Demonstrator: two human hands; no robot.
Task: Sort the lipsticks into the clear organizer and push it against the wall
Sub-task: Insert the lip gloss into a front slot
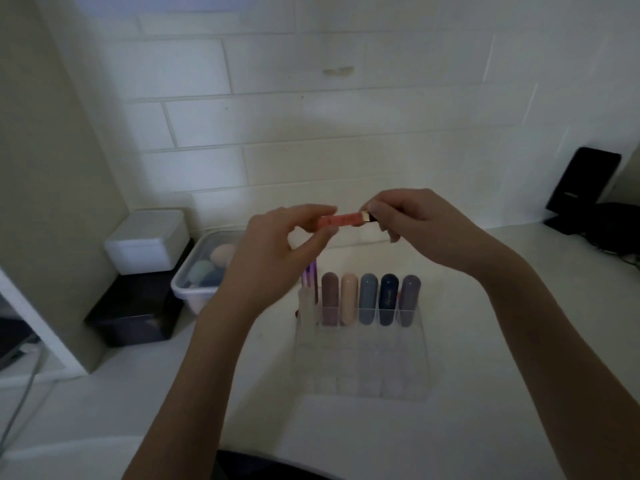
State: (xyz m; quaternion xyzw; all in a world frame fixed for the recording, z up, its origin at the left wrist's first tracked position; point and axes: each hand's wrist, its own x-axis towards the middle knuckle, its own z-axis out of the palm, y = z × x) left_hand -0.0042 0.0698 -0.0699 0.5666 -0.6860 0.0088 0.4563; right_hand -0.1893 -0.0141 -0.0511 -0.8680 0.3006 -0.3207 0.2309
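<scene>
A coral lip gloss tube with a gold band lies level between both hands, above the organizer. My left hand pinches its clear end and my right hand grips its dark cap end. The clear organizer stands on the white counter, apart from the tiled wall. Its back row holds several upright lipsticks in mauve, beige, blue, navy and grey-purple, with a purple tube and a frosted tube at its left. The front rows look bare.
A clear tub of makeup sponges sits left of the organizer. Further left a white box is stacked on a black box. A black item leans at the right wall. Tiled wall behind.
</scene>
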